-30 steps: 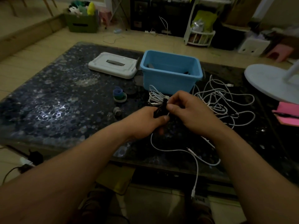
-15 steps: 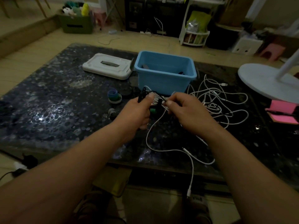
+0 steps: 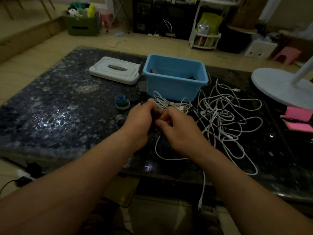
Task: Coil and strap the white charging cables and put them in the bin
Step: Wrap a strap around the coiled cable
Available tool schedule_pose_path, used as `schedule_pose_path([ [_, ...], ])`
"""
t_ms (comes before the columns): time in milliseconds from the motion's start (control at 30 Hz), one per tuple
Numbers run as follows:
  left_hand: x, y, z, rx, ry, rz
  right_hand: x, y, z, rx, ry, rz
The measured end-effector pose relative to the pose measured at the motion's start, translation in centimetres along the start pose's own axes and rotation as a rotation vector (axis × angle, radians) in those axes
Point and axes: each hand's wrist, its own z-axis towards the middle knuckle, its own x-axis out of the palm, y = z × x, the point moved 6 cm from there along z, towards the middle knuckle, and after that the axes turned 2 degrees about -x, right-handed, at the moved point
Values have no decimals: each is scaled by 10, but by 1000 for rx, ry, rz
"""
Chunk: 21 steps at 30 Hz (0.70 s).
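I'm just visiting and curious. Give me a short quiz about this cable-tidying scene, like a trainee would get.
1. True or false: the white lid sits on the blue bin.
2. The tangle of white cables lies: A) inside the bin; B) on the table; C) on the floor.
3. What does the left hand grip?
Key: 1 false, it lies beside the bin; 2 B; 3 the coiled cable.

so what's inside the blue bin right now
Inside the blue bin two dark things show, one by the left wall, one near the right; it is too dim to identify them. The near wall hides the floor and anything lying low.
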Motion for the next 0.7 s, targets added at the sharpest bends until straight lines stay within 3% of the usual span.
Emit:
schedule_pose_path([
  [133, -6, -14, 7, -67, 66, -355, -8, -11, 0, -6, 23, -40],
  [300, -18, -32, 13, -12, 127, -313, -15, -24, 5, -10, 94, -99],
  [400, -25, -40, 15, 34, 113, -143, -31, -37, 9, 25, 54, -126],
  [567, -4, -15, 3, 61, 188, 456, -36, -31, 11, -31, 40, -105],
  [700, 11, -1, -5, 27, 392, 655, -45, -29, 11, -49, 46, -119],
])
